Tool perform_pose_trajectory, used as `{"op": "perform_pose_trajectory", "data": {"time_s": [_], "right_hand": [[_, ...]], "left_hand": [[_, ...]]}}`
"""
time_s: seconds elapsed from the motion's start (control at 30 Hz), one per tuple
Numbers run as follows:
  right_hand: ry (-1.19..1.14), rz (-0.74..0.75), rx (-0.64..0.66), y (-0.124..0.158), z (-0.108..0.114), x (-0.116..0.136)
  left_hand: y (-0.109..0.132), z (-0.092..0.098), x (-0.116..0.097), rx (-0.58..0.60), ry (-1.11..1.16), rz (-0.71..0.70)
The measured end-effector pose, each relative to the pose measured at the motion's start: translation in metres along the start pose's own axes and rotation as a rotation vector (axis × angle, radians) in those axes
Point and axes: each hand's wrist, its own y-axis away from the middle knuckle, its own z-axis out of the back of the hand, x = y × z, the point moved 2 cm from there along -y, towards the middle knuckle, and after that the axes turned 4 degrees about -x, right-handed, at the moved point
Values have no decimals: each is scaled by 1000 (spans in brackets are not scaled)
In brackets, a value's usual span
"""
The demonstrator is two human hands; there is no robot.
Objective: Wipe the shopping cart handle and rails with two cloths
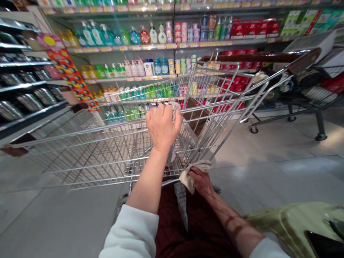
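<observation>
A wire shopping cart (101, 151) stands sideways in front of me, its brown handle (250, 59) at the right. My left hand (162, 126) is closed over the near top rail, knuckles up. A bit of pale cloth (175, 105) shows beside its thumb; whether that hand holds it too is unclear. Lower down, my right hand (201, 180) grips a cream cloth (188, 179) against the cart's lower rear edge. The right fingertips are partly hidden in the cloth's folds. Inside the cart's rear is a brown panel (197, 116).
Shelves of bottles and boxes (139, 35) line the far side. Metal pots (6, 110) fill a rack at left. A dark, loaded cart (302, 101) stands at right. Near me lies a yellow-green fabric item (300, 218) with a dark phone-like object (323, 246) on it.
</observation>
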Motion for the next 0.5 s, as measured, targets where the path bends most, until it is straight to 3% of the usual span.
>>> {"op": "perform_pose_trajectory", "data": {"time_s": [0.13, 0.27, 0.33, 0.37, 0.43, 0.5], "right_hand": [[-217, -103, -20, -18, 18, 0], [-340, -255, -198, -43, 55, 2], [-394, -299, -364, -59, 88, 13], [-456, -320, -565, -68, 108, 20], [-463, -226, -885, -87, 146, 40], [-386, -96, -1095, -108, 174, 58]], "left_hand": [[0, 0, 0, -8, -34, -17], [1, 0, -1, -12, -45, -20], [0, 0, -1, -17, -46, -24], [0, 0, -1, -18, -48, -25], [0, 0, -1, -15, -52, -27], [0, 0, -1, -9, -51, -23]]}}
